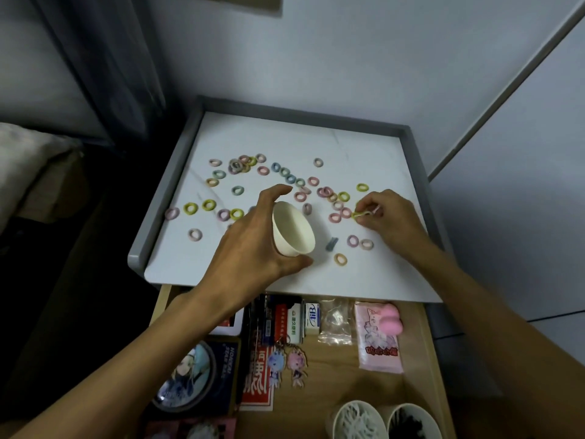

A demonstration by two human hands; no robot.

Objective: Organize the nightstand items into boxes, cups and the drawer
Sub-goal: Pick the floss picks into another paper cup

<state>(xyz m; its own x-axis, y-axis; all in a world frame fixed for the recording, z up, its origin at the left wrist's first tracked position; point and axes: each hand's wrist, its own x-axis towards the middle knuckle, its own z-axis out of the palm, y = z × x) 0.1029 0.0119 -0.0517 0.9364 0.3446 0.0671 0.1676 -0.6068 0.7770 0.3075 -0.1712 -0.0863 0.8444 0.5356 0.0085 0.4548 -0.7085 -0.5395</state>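
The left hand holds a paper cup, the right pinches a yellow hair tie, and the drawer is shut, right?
The drawer is open, as the head view shows. The left hand does hold the paper cup and the right hand pinches a yellow hair tie.

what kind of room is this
Probably a bedroom: a nightstand with its drawer pulled open stands beside what looks like a bed with a pillow, and small hair ties lie scattered on top.

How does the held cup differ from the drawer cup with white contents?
The held cup is empty; the drawer cup is full of white pieces. The held cup is tilted, gripped by the left hand over the nightstand; the drawer cup stands upright, untouched. Both are pale, round cups.
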